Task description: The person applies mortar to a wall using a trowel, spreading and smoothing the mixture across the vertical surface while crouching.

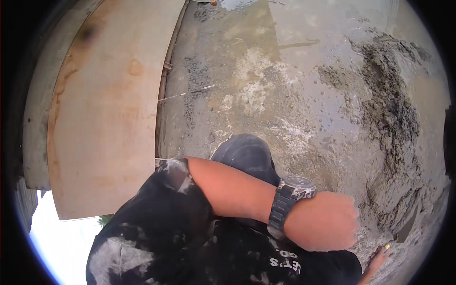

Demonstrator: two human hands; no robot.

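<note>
My left forearm, with a dark watch [287, 202] on its wrist, lies across the front of my body. My left hand [325, 222] is closed in a fist, knuckles toward the right; its palm side is hidden. At the lower right my right hand [378, 259] shows only in part beyond my shirt. Its fingers are closed at a trowel, whose dark pointed blade [407, 229] meets the wet mortar. A small yellow bit shows at the fingers; the handle is mostly hidden. A long heap of grey mortar [387, 99] runs up the right side.
A stained plywood sheet [109, 109] stretches along the left. Wet, rough grey ground [251, 80] with puddles lies ahead. A thin light strip [187, 93] sticks out beside the board. My dark-clad knee [244, 152] is in front of me.
</note>
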